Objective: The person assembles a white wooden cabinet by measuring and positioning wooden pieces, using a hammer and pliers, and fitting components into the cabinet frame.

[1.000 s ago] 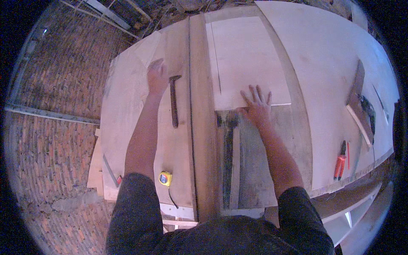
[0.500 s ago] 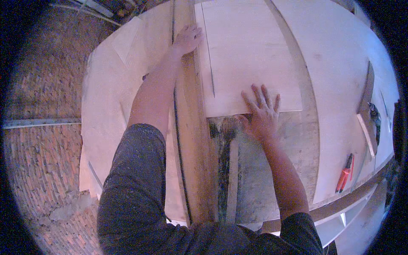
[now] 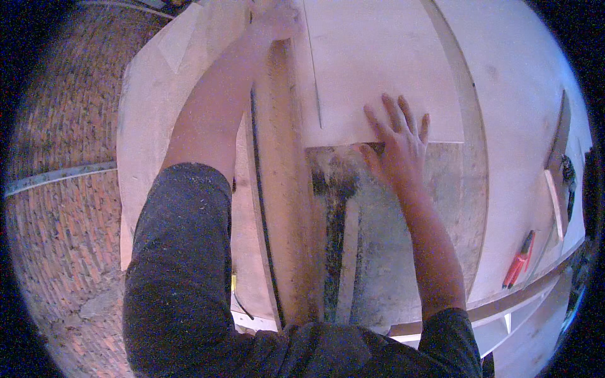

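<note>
A pale, thin wooden panel (image 3: pixel 359 75) lies flat, its near edge above a worn, dark-stained part of the worktop (image 3: pixel 403 239). My right hand (image 3: pixel 400 142) rests on that edge with fingers spread and palm down. A thin dark line runs lengthwise through the panel near its left side. Along the left of the panel stands a long wooden bar (image 3: pixel 283 189), pointing away from me. My left hand (image 3: pixel 277 22) reaches to the far part of this bar, at the top of the picture. Its fingers are blurred, so their grip is unclear.
On the right lie red-handled pliers (image 3: pixel 518 268), a dark tool (image 3: pixel 568 183) and wooden strips (image 3: pixel 554 201). Pale sheets (image 3: pixel 170 120) cover the left side. Beyond them is a brick surface (image 3: pixel 63 233). A pale shelf-like frame (image 3: pixel 498 327) sits below the right edge.
The panel has slid away from me, with my right hand moving along on it. My left hand has moved farther along the bar. The whole view has shifted slightly.
</note>
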`<state>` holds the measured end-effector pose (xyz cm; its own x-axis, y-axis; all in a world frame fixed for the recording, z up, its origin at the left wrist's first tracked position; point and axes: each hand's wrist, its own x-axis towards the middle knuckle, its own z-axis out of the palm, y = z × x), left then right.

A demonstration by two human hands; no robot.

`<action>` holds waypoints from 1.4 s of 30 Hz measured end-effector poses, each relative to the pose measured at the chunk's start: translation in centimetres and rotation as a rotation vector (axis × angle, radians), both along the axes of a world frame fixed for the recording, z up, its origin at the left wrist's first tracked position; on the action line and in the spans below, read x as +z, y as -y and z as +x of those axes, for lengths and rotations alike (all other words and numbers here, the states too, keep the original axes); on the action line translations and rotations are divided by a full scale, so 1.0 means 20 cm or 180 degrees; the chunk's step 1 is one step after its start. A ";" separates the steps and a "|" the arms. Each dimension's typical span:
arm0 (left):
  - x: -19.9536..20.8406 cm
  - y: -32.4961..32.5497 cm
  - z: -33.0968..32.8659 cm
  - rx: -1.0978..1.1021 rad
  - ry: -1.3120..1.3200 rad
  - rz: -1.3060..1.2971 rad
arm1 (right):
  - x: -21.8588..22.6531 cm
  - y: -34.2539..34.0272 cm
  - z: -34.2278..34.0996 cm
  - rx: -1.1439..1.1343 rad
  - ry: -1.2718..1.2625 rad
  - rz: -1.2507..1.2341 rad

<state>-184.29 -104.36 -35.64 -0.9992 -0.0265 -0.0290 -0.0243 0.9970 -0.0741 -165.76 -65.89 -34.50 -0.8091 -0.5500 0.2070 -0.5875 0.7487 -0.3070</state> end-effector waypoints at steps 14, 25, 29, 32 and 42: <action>0.03 -0.01 -0.14 0.0037 0.0053 -0.0213 | -0.04 0.06 -0.13 -0.0018 -0.0035 -0.0106; 0.02 0.01 -0.11 -0.0023 0.0017 -0.0289 | -0.06 0.05 -0.31 -0.0490 -0.0300 0.0311; 0.02 -0.06 -0.08 0.0057 -0.0142 -0.0337 | -0.08 0.04 -0.32 -0.0546 -0.0308 0.0243; 0.00 -0.09 -0.06 0.0088 -0.0176 -0.0349 | -0.11 0.02 -0.33 -0.0498 -0.0319 0.0246; -0.13 0.04 -0.36 -0.1006 0.0677 -0.1151 | -0.09 0.00 -0.34 -0.0534 -0.0269 0.0213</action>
